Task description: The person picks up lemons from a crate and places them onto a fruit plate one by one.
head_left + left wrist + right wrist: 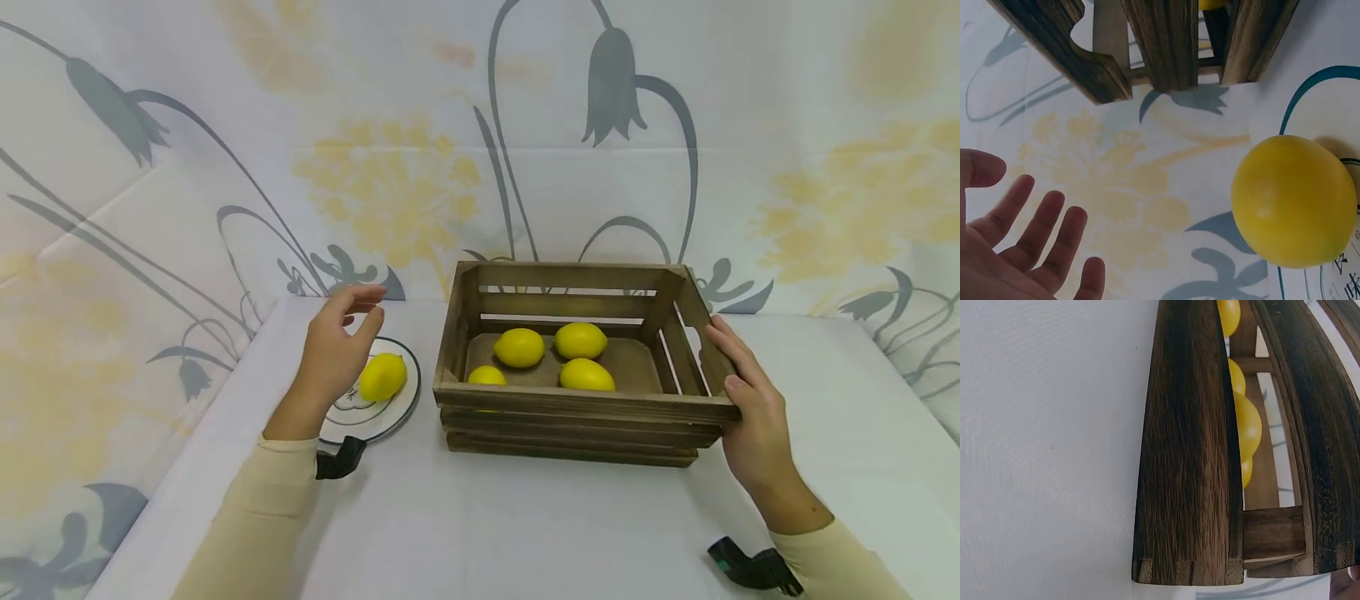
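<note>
A brown slatted wooden crate (585, 417) stands on the table with several yellow lemons (519, 347) inside. My right hand (757, 417) grips its right end, fingers on the end board and thumb near the front corner. In the right wrist view, the crate's slats (1188, 456) hide most of that hand. To the crate's left, one lemon (382, 377) lies on a white plate (388, 419) with a dark rim. My left hand (341, 350) hovers over the plate's left side, holding nothing. Its fingers (1044, 215) are spread and loosely bent, apart from the lemon, in the left wrist view.
White cloth covers the table (570, 533). Behind it hangs a curtain (420, 100) with grey and yellow flowers, close to the crate's back. Black wrist devices (341, 458) sit under both forearms.
</note>
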Demonstrator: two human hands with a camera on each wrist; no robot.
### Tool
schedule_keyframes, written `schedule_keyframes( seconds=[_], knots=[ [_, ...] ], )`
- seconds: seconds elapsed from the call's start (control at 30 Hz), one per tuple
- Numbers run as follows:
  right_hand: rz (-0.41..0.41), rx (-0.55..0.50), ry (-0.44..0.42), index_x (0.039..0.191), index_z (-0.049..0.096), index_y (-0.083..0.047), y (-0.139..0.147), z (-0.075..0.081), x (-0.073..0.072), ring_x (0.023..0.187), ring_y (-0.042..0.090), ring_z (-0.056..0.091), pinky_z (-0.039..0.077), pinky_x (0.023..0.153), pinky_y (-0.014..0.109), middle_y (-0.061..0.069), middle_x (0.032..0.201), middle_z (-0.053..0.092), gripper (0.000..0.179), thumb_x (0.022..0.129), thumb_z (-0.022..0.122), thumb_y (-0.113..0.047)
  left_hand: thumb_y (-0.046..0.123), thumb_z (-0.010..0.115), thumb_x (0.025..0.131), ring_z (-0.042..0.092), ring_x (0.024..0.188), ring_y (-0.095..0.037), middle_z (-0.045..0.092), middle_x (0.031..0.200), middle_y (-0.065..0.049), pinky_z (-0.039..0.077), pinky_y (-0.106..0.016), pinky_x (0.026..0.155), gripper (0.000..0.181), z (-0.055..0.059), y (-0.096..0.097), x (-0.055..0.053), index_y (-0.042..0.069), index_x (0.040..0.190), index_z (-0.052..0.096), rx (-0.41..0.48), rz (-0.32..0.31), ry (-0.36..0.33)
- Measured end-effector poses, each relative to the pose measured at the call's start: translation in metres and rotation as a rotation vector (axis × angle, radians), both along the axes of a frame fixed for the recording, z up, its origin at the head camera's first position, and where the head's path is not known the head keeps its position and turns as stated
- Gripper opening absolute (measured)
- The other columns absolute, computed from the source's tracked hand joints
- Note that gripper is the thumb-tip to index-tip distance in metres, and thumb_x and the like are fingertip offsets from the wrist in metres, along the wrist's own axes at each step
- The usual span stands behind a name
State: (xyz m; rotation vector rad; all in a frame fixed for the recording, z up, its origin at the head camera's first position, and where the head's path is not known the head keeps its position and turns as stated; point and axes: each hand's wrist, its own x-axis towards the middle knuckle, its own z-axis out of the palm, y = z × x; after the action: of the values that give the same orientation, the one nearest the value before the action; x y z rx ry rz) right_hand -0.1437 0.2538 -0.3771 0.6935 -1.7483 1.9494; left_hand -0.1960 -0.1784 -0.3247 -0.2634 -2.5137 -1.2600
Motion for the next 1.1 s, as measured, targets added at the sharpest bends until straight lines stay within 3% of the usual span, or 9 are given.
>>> schedule_keyframes(
  seconds=[0.1, 0.33, 0.57, 0.83, 1.1],
  knots=[
    [-0.007, 0.022, 0.000, 0.133, 0.034, 0.015, -0.003, 0.002, -0.004, 0.141, 0.022, 0.018, 0.020, 0.110, 0.017, 0.016, 0.148, 0.029, 0.043, 0.092, 0.025, 0.005, 0.030, 0.050, 0.094, 0.050, 0.111, -0.016, 0.056, 0.121, 0.002, 0.034, -0.042, 0.100, 0.032, 0.003, 0.002, 0.002, 0.017, 0.122, 0.054, -0.006, -0.016, 0.010],
    [-0.042, 0.063, 0.017, 0.133, 0.036, 0.015, -0.003, 0.000, -0.007, 0.140, 0.022, 0.020, 0.020, 0.110, 0.017, 0.018, 0.147, 0.030, 0.043, 0.092, 0.025, 0.004, 0.028, 0.051, 0.093, 0.050, 0.109, -0.015, 0.057, 0.121, 0.004, 0.037, -0.040, 0.097, 0.031, 0.013, 0.015, 0.000, 0.018, 0.122, 0.056, -0.013, -0.122, 0.081],
    [-0.064, 0.088, 0.030, 0.133, 0.036, 0.014, -0.002, -0.003, -0.007, 0.140, 0.023, 0.021, 0.020, 0.110, 0.017, 0.017, 0.147, 0.030, 0.043, 0.093, 0.025, 0.000, 0.031, 0.051, 0.093, 0.048, 0.111, -0.012, 0.055, 0.123, 0.007, 0.041, -0.037, 0.092, 0.032, 0.024, 0.032, -0.007, 0.021, 0.122, 0.056, -0.059, -0.199, 0.080],
    [-0.012, 0.067, -0.023, 0.136, 0.032, 0.012, -0.005, -0.004, -0.003, 0.126, 0.016, 0.041, 0.031, 0.102, 0.014, 0.017, 0.149, 0.024, 0.043, 0.095, 0.025, 0.000, 0.030, 0.050, 0.093, 0.049, 0.111, -0.010, 0.055, 0.119, 0.005, 0.041, -0.035, 0.093, 0.029, 0.031, 0.054, -0.013, 0.021, 0.120, 0.056, -0.159, -0.277, 0.082],
    [0.026, 0.050, -0.025, 0.136, 0.031, 0.013, -0.006, -0.006, -0.009, 0.123, 0.015, 0.044, 0.032, 0.101, 0.015, 0.018, 0.150, 0.023, 0.043, 0.096, 0.024, 0.001, 0.029, 0.047, 0.095, 0.049, 0.112, -0.008, 0.053, 0.123, 0.008, 0.042, -0.032, 0.095, 0.029, 0.033, 0.073, -0.022, 0.019, 0.120, 0.055, -0.321, -0.386, 0.084]
  ],
)
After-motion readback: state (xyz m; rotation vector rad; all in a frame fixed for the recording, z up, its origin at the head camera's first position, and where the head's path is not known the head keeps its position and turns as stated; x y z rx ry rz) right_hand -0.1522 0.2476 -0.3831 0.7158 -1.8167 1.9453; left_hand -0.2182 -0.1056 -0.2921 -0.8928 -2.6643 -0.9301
